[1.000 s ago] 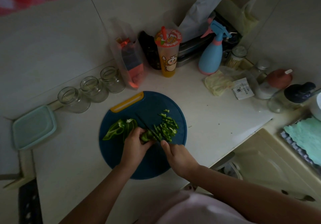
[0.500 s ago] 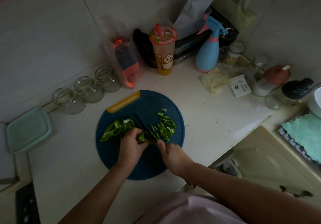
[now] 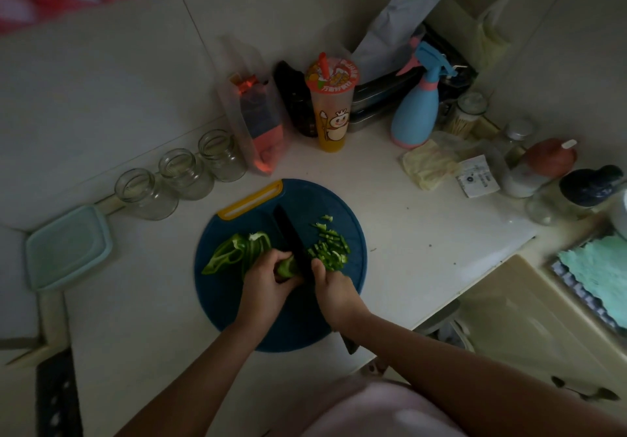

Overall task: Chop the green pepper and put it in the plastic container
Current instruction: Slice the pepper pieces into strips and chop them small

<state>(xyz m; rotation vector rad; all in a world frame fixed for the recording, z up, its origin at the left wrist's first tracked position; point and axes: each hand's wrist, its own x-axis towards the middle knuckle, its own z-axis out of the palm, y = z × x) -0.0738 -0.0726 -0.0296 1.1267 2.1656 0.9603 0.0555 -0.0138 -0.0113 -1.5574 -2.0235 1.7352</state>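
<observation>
On the board (image 3: 237,304), the left hand (image 3: 263,282) pins the pepper (image 3: 237,253), fingers (image 3: 275,263) curled on it just beside the knife (image 3: 291,236) gripped by the right hand (image 3: 334,287). A slip could nick them; the container (image 3: 68,246) sits well apart, risking spills.

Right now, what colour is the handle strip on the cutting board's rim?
Yellow-orange, on the dark blue cutting board; its handle strip shows in the head view.

Green pepper (image 3: 286,265) chunk pinned in grip; bigger uncut pieces (image 3: 234,253) just left, chopped bits (image 3: 327,250) just right. Pale-teal sq. plastic container (image 3: 68,248) well left.
</observation>
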